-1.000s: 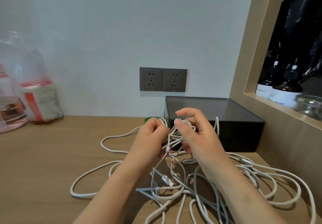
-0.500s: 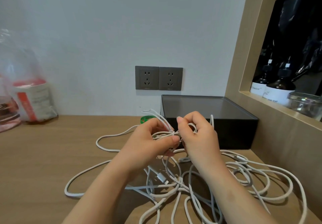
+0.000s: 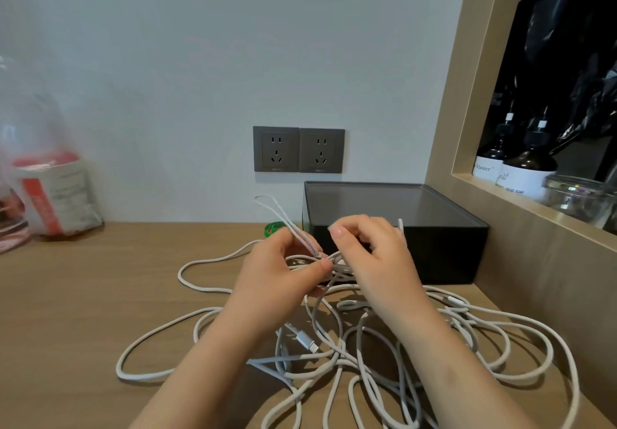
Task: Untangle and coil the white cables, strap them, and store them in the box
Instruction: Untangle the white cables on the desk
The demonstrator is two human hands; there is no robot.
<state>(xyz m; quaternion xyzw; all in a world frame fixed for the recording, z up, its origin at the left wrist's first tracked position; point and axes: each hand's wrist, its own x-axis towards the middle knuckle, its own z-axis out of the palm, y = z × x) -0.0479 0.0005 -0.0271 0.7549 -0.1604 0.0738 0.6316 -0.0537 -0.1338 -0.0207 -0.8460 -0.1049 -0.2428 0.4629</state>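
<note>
One bottle reads "Master" and the second bottle "LIQUID SOAP", while the left hand and right hand pinch with curled fingers a knot of the white cables sprawled on the bench before the black box.

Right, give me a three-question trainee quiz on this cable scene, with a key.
1. True or false: the left hand and the right hand both hold the white cables at the knot.
2. Where is the black box? A) on the shelf B) behind the tangle, by the wall C) left of the tangle, by the plastic bag
3. How many wall sockets show on the wall?
Key: 1 true; 2 B; 3 two.
</note>
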